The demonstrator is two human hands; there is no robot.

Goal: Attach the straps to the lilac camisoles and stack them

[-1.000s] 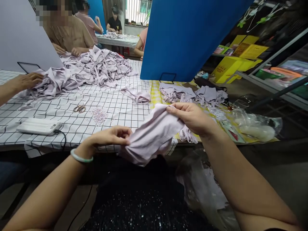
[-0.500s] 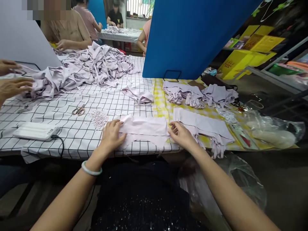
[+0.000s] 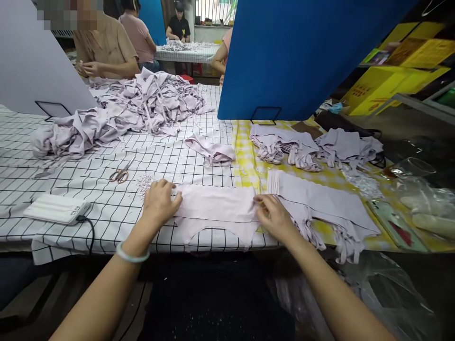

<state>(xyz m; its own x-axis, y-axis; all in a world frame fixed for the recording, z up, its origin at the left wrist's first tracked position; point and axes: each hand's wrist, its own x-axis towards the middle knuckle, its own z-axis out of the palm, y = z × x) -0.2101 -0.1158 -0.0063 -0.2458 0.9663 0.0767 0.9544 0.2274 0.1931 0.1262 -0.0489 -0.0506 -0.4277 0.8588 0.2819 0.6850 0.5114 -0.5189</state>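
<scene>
One garment point(image 3: 216, 203) of thin, pale lilac fabric is laid flat on the grid cloth point(image 3: 170, 168), near the table's front edge; the upper part is a smooth rectangular band, the lower edge a curved cutout between narrow sides. Slight creases are seen in the band.

The garment lies between the hands. Its left end is touched by the left hand point(image 3: 158, 203), held open, thumb apart from bent fingers. Its right end is met by the curled fingers of the right hand point(image 3: 275, 215); whether it is pinched cannot be told.

Counts: one layered stack point(image 3: 320, 194), straps hanging, just right of the right hand; one loose piece point(image 3: 211, 149), crumpled, beyond the garment; one crumpled heap point(image 3: 152, 99), pieces uncountable; scissors point(image 3: 121, 173), one pair, metal; power bank point(image 3: 57, 208), one, white; phone point(image 3: 398, 225), one; upright boards, two: one blue point(image 3: 270, 57), one white point(image 3: 39, 61).
</scene>
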